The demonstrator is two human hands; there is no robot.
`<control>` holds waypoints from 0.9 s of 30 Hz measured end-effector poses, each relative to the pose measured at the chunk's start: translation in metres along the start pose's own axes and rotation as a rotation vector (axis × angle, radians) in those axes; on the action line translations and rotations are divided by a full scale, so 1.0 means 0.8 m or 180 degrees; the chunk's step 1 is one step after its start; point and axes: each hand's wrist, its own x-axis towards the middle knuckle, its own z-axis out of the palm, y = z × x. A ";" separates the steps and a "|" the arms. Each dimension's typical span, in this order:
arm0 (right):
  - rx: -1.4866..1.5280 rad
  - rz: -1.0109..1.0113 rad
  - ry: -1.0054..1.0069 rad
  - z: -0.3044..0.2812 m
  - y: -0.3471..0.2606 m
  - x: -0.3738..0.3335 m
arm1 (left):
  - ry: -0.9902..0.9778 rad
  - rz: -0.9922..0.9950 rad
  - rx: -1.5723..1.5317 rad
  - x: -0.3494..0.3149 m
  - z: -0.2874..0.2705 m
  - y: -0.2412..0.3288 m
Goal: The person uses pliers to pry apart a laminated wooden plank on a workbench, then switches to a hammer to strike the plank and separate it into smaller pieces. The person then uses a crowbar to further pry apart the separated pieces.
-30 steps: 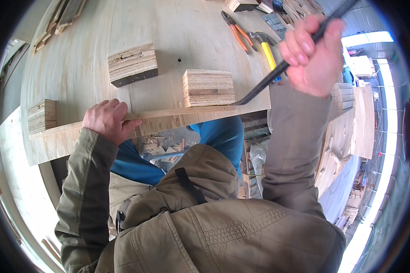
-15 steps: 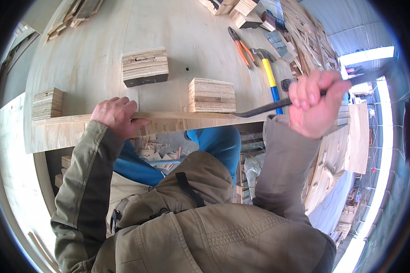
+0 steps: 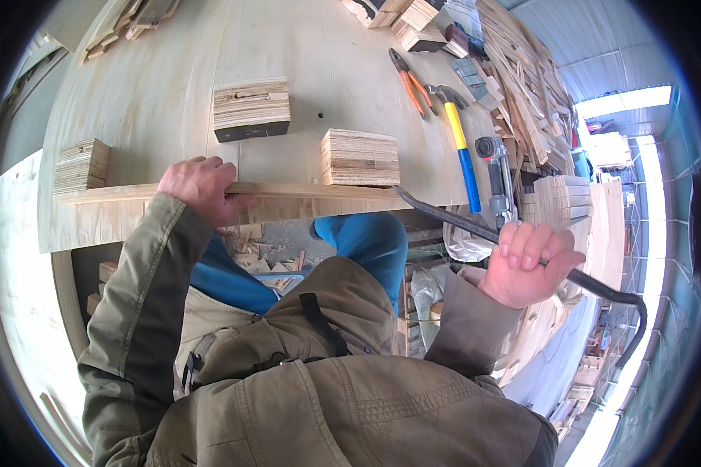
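Dark hook-ended pry bar (image 3: 459, 222) slants, its tip by a layered plywood block (image 3: 360, 158) and long pale wooden strip (image 3: 308, 190)

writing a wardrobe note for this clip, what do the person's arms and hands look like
The left hand and right hand are bare, without gloves. The left sleeve and right sleeve are long and brownish olive, like the jacket; the left one is two-toned along its length.
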 end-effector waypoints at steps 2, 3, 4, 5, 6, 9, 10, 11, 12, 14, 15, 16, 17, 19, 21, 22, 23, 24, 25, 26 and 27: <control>-0.0040 0.0081 -0.0096 0.004 0.002 0.011 | -0.0021 -0.0005 0.0055 0.001 -0.002 0.001; -0.0020 0.0117 -0.0119 0.008 0.003 0.018 | -0.0064 -0.0065 0.0065 0.001 -0.003 0.002; -0.0113 0.0112 -0.0229 0.013 0.005 0.027 | -0.0042 -0.0037 0.0081 0.001 -0.003 0.002; -0.0185 0.0151 -0.0285 0.019 0.007 0.036 | -0.0052 -0.0051 0.0086 0.001 -0.004 0.003; -0.0229 0.0185 -0.0317 0.024 0.009 0.046 | -0.0062 -0.0068 0.0092 0.001 -0.004 0.003; -0.0372 0.0279 -0.0198 0.042 0.017 0.072 | -0.0249 -0.0135 0.0204 0.001 -0.007 0.003; -0.0388 0.0342 -0.0184 0.046 0.020 0.081 | -0.0248 -0.0147 0.0223 0.001 -0.007 0.004; -0.0412 0.0405 -0.0162 0.050 0.023 0.088 | -0.0242 -0.0153 0.0241 0.001 -0.008 0.005; -0.0338 0.0472 -0.0207 0.053 0.026 0.096 | -0.0239 -0.0149 0.0254 0.002 -0.007 0.005; -0.0482 0.0545 -0.0308 0.058 0.031 0.109 | -0.0274 -0.0144 0.0225 0.003 -0.008 0.005; -0.0538 0.0588 -0.0301 0.061 0.033 0.113 | -0.0292 -0.0146 0.0209 0.003 -0.008 0.005; -0.0502 0.0581 -0.0331 0.065 0.037 0.117 | -0.0289 -0.0139 0.0216 0.004 -0.007 0.005; -0.0500 0.0632 -0.0379 0.068 0.038 0.119 | -0.0283 -0.0139 0.0224 0.005 -0.007 0.005; -0.0425 0.0737 -0.0405 0.075 0.036 0.125 | -0.0277 -0.0149 0.0237 0.005 -0.007 0.004; -0.0401 0.0896 -0.0330 0.081 0.039 0.134 | -0.0308 -0.0179 0.0236 0.005 -0.007 0.004; -0.0369 0.0963 -0.0306 0.084 0.043 0.138 | -0.0292 -0.0157 0.0234 0.005 -0.006 0.004; -0.0293 0.1031 -0.0303 0.086 0.045 0.141 | -0.0300 -0.0159 0.0229 0.004 -0.006 0.004; -0.0346 0.1024 -0.0308 0.088 0.047 0.143 | -0.0307 -0.0167 0.0225 0.004 -0.006 0.003; -0.0352 0.1024 -0.0340 0.089 0.049 0.144 | -0.0183 -0.0113 0.0186 0.003 -0.005 0.002; -0.0325 0.1027 -0.0347 0.090 0.052 0.146 | -0.0059 -0.0063 0.0146 0.003 -0.004 0.002; -0.0392 0.1024 -0.0376 0.090 0.054 0.147 | 0.0063 -0.0006 0.0103 0.002 -0.002 0.002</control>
